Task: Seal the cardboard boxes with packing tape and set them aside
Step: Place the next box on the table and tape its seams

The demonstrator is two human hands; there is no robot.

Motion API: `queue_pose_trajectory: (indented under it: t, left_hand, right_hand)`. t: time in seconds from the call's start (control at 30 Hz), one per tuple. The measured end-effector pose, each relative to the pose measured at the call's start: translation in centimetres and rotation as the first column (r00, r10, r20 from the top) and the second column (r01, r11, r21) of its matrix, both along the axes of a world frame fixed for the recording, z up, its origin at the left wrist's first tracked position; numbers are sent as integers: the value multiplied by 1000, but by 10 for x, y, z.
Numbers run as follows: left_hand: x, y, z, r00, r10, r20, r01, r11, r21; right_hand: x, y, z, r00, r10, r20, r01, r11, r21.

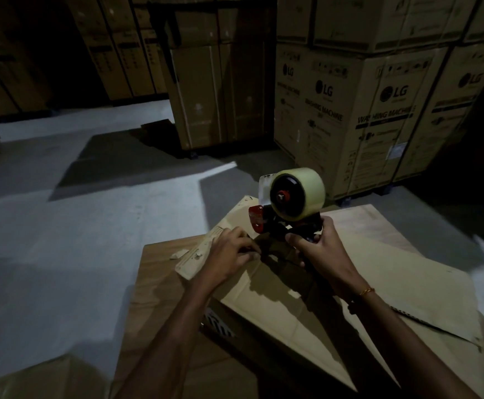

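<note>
We are at the taping step, by our reading: the box [307, 298] lies in front of us on a larger brown sheet [160, 283], and no strip of tape shows along its top yet. Our right hand [321, 249] has its fingers curled round the handle of the dispenser [287, 214], which stands with its nose down on the box top near the far edge. Our left hand [232, 254] lies on the cardboard just beside the dispenser's nose, fingers bent — whether it pinches a loose tape end there or only presses the flap flat we cannot tell, the spot being in shadow.

The next move likely calls for a fixed start of the tape at the far edge, steady downward pressure, and a straight pull toward us along the seam.

The box is dull tan cardboard, creased and a little bowed, with a ragged edge at its right side. A pale torn strip [197, 251] of cardboard juts out under the left hand. The tape roll [301, 197] is a fat, glossy, cream-clear drum on a black hub; the dispenser frame is black with a red guard at the cutter. Behind stand stacked cartons [379, 110] — printed, square-cornered — on a smooth grey floor [62, 226].
</note>
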State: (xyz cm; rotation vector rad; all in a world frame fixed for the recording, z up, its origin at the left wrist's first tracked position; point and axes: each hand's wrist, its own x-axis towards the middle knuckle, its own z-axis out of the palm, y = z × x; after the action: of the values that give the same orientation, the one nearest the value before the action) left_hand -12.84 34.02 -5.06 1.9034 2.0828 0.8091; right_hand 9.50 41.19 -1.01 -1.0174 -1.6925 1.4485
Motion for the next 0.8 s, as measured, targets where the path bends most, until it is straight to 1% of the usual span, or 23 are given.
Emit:
queue_pose_trajectory:
  t: [0.1,0.13,0.17,0.2,0.23,0.27,0.3,0.33,0.4,0.47,0.5,0.53,0.57,0.6,0.63,0.67,0.7,0.73,0.77,0.8]
  left_hand:
    - [9,2,-2,997,60,-53,-60,998,3]
    - [11,4,-3,995,104,-13,-104,994,21]
    - [12,5,-3,980,180,90,-184,982,42]
    - [12,6,0,930,276,241,-297,953,53]
    - [9,7,3,850,375,370,-420,906,48]
    - [2,7,6,765,458,453,-537,842,56]
    - [-8,6,8,697,530,483,-638,766,81]
    - [-18,4,9,658,581,478,-704,701,116]
    - [-36,-4,10,609,665,432,-779,605,167]
    - [-49,-11,11,574,722,386,-813,557,168]
    - [-52,-12,11,570,756,323,-820,549,163]
    - [-55,-12,12,600,760,248,-800,574,175]
    - [-54,-13,17,657,727,197,-753,630,188]
    - [-50,-11,22,719,660,218,-694,699,174]
    - [-42,-9,29,757,566,327,-628,769,122]
    - [-34,-8,35,741,453,496,-539,842,36]
    - [-22,-5,42,668,349,657,-418,907,-56]
    - [-11,-3,47,557,272,785,-298,947,-117]
    - [-3,-1,49,439,202,875,-213,970,-117]
    - [4,2,50,323,147,935,-176,980,-94]
  right_hand:
    - [-2,-1,1,1000,2,25,-2,1000,15]
    - [-2,0,1,1000,3,29,-3,1000,19]
    - [-3,0,0,1000,4,30,-5,1000,22]
    - [-3,0,0,1000,4,26,-5,1000,25]
    - [-3,1,0,1000,4,21,-5,1000,27]
    - [-4,1,0,1000,5,16,-5,1000,27]
    - [-4,2,1,1000,8,16,-8,1000,27]
    - [-4,3,2,1000,13,17,-13,1000,26]
    - [-5,5,5,999,30,11,-30,999,24]
    - [-8,7,8,999,53,1,-53,998,17]
    - [-10,8,10,998,61,-1,-61,998,20]
    - [-12,8,12,998,65,-2,-65,998,26]
    - [-15,8,14,997,71,-3,-71,997,31]
    - [-18,8,17,997,78,-5,-78,996,32]
    - [-21,8,19,996,89,-10,-89,996,24]
    - [-24,7,21,995,103,-18,-103,995,15]
    - [-25,7,22,993,111,-27,-111,994,4]
    - [-27,6,24,992,120,-33,-120,993,-4]
    - [-29,5,26,991,127,-39,-127,992,-9]
    - [-31,4,27,991,130,-46,-130,991,-8]
